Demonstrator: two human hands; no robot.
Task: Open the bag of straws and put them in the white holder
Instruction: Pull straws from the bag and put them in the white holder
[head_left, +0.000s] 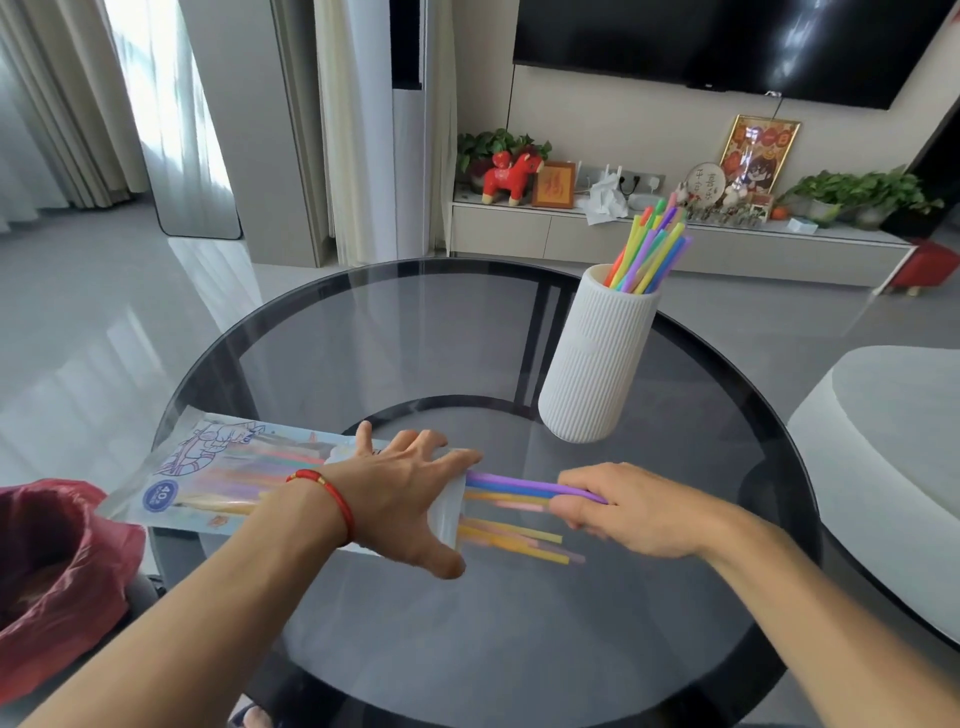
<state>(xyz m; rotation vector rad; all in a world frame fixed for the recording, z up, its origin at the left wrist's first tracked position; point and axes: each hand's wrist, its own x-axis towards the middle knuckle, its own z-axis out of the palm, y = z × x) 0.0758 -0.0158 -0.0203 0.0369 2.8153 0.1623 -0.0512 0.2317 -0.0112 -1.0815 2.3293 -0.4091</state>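
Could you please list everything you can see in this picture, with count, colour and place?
white holder: one, white ribbed, far right of table.
straws in holder: many, mixed colours, upright.
bag of straws: one, clear printed, lying open at near left.
straws at bag mouth: several, yellow, pink, orange, half out.
purple straw: one, with a blue one beside it, being pulled.
glass table: one, round, dark.
red bag: one, left edge.
television: one, black, wall.
red toy horse: one, far shelf.
potted plants: a few, green, shelf.
left hand: pressing the bag.
right hand: gripping straws.
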